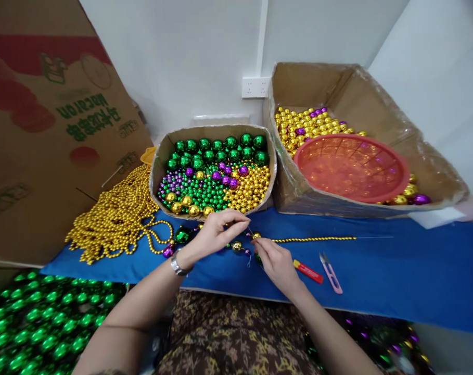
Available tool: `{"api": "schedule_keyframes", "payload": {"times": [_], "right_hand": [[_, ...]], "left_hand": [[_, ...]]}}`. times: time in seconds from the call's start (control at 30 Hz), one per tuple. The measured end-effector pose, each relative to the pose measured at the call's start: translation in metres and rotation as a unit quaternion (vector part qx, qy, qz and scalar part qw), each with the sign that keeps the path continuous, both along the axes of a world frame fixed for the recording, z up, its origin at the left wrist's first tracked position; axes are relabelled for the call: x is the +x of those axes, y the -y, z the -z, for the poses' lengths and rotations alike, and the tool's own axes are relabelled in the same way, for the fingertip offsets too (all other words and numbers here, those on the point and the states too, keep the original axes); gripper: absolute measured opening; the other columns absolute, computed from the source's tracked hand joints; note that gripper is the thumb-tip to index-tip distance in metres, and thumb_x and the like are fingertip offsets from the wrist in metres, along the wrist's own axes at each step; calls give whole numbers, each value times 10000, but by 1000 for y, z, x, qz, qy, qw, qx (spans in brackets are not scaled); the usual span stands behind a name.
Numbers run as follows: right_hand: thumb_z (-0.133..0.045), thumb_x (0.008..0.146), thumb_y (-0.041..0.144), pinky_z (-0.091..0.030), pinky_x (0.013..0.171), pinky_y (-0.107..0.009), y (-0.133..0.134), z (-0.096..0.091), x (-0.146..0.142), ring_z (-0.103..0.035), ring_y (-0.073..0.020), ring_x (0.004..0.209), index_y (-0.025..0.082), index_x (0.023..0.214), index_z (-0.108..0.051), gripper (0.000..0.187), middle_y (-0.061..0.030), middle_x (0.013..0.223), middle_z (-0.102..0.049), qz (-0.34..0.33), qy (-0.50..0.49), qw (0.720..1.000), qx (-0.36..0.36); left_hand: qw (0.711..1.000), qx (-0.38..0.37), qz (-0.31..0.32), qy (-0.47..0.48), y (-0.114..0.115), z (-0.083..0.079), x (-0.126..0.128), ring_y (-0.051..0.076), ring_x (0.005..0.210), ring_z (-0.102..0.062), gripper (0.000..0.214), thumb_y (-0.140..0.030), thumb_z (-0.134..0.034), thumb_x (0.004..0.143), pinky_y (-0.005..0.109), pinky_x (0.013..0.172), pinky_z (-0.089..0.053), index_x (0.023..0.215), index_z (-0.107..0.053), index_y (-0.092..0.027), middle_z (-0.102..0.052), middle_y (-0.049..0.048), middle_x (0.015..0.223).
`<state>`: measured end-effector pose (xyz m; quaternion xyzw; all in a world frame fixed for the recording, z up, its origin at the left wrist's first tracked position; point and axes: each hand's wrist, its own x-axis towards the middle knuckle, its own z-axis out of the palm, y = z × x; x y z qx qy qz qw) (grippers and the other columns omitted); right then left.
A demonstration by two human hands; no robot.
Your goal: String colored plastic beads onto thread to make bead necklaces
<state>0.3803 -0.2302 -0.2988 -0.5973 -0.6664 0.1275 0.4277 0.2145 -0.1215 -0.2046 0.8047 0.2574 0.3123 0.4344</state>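
One gold bead strand (pixel 314 239) — thin, straight

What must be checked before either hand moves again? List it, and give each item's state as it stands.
1. Left hand fingertips pinched together on something fine: ok. What the fine thing is: cannot tell.
2. Right hand sits at the left end of the gold bead strand. Grip: cannot tell, as the fingers curl out of sight.
3. Strand lies straight and untangled on the blue cloth: ok.
4. Box of mixed beads is open, just behind both hands: ok.
5. Snips and small red tool lie on the cloth beside the right hand, apart from the strand: ok.
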Motion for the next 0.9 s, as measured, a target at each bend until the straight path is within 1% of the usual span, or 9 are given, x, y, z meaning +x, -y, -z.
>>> {"api": "schedule_keyframes", "payload": {"times": [0.13, 0.3, 0.43, 0.53, 0.6, 0.67, 0.77, 0.83, 0.9], "right_hand": [[-364, 1000, 308, -525, 621, -212, 3, 5, 4, -670, -128, 596, 200, 1094, -618, 292, -13, 757, -711, 35, -25, 999, -22], [-360, 1000, 295, -532, 718, -235, 2, -1, -1, -701, -151, 770, 211, 1111, -583, 262, -51, 983, -723, 45, -31, 998, -13], [-356, 996, 258, -532, 765, -258, 1, -3, -5, -697, -171, 858, 194, 1051, -586, 245, -68, 971, -716, 38, -22, 999, -11], [-352, 997, 256, -537, 702, -237, 2, -4, -5, -694, -147, 719, 199, 1041, -596, 255, -53, 896, -720, 26, -30, 999, -24], [-361, 996, 262, -532, 665, -222, 3, -5, -4, -691, -138, 673, 204, 1054, -601, 254, -41, 872, -724, 32, -31, 999, -29], [-380, 991, 264, -530, 684, -220, 4, -5, -4, -706, -148, 745, 207, 1056, -609, 245, -41, 911, -732, 44, -24, 999, -21], [-399, 986, 252, -525, 735, -226, 3, -4, -4, -712, -161, 841, 202, 1061, -616, 235, -46, 978, -736, 51, -17, 999, -11], [-400, 985, 248, -526, 746, -230, 3, -4, -4, -714, -162, 844, 194, 1063, -621, 240, -50, 978, -739, 47, -14, 999, -10], [-397, 985, 248, -530, 748, -233, 4, -4, -5, -716, -162, 842, 190, 1065, -628, 251, -53, 973, -741, 41, -9, 999, -6]], "left_hand": [[984, 113, -101, -90, -46, 10, -14, 263, 947, -595, 247, -307, -631, 835, 380, 901, -403, 1051, -708, -214, -699, 102, 990], [956, 199, -114, -185, -105, 26, 17, 308, 1044, -542, 364, -217, -588, 831, 442, 1009, -322, 1192, -627, -189, -647, 142, 1108], [954, 180, -111, -212, -124, 30, 46, 354, 1116, -489, 259, -157, -651, 757, 481, 1012, -318, 1016, -666, -167, -635, 167, 1052], [962, 151, -126, -190, -120, 29, 51, 349, 1119, -487, 173, -128, -680, 712, 480, 991, -354, 879, -653, -162, -622, 160, 1014], [983, 59, -140, -99, -109, 27, 46, 290, 1039, -543, 205, -162, -687, 721, 446, 950, -412, 921, -643, -168, -624, 126, 1003], [980, -132, -137, 57, -94, 25, 40, 215, 904, -599, 244, -214, -697, 732, 407, 886, -474, 964, -634, -170, -638, 80, 955], [886, -378, -108, 245, -70, 21, 29, 156, 811, -641, 187, -231, -706, 735, 373, 858, -523, 885, -633, -145, -663, 43, 871], [843, -440, -101, 293, -57, 21, 24, 159, 851, -660, 125, -217, -697, 747, 360, 892, -532, 816, -638, -131, -683, 45, 846], [826, -461, -108, 306, -47, 22, 21, 168, 895, -668, 103, -222, -676, 775, 352, 918, -536, 795, -646, -126, -698, 55, 844]]}}
